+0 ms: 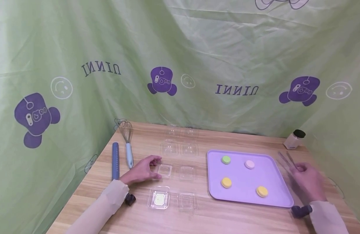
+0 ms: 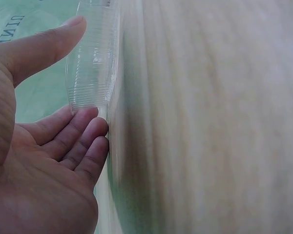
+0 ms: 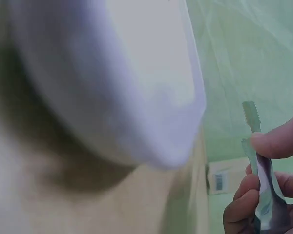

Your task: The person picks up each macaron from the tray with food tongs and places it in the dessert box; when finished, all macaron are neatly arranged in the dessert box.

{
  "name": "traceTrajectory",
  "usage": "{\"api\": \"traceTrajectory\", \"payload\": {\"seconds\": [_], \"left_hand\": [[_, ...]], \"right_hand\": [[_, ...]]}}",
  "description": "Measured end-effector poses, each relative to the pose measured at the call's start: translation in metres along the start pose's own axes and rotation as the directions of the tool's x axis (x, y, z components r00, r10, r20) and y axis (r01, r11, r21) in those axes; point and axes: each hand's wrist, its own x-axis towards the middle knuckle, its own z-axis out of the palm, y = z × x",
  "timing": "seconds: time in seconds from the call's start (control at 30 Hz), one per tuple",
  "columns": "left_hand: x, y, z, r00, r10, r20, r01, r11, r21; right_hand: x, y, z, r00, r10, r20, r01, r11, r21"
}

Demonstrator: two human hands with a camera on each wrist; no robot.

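Observation:
Fingers loosely bent and thumb apart, my left hand reaches around the near-left side of a small clear plastic box. In the left wrist view, its fingertips are right at the box's ribbed corner, while the thumb overlaps the upper side. My right hand grips metal tongs with serrated tips, beside the right edge of a purple tray. On that tray lie a green macaron, a pink macaron and two yellow macarons, one left and one right.
Nearer the front stands a clear box with a pale square in its base, another box beside it. Clear domed pieces line the back. A whisk and blue bar lie left; a dark-lidded jar stands back right.

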Motion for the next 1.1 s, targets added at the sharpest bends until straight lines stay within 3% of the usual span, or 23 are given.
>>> {"api": "traceTrajectory", "payload": {"seconds": [0.37, 0.73, 1.1], "left_hand": [[0.001, -0.001, 0.001, 1.0, -0.004, 0.002, 0.004, 1.0, -0.008], [0.001, 0.0, 0.0, 1.0, -0.012, -0.003, 0.012, 1.0, -0.017], [0.0, 0.0, -0.001, 1.0, -0.007, -0.003, 0.007, 1.0, -0.023]], "right_hand": [[0.002, -0.015, -0.01, 0.992, -0.113, -0.056, 0.111, 0.993, -0.037], [-0.001, -0.047, -0.011, 0.957, -0.256, -0.133, 0.252, 0.966, -0.052], [-0.003, -0.085, 0.005, 0.926, -0.369, -0.079, 0.368, 0.929, -0.027]]}}
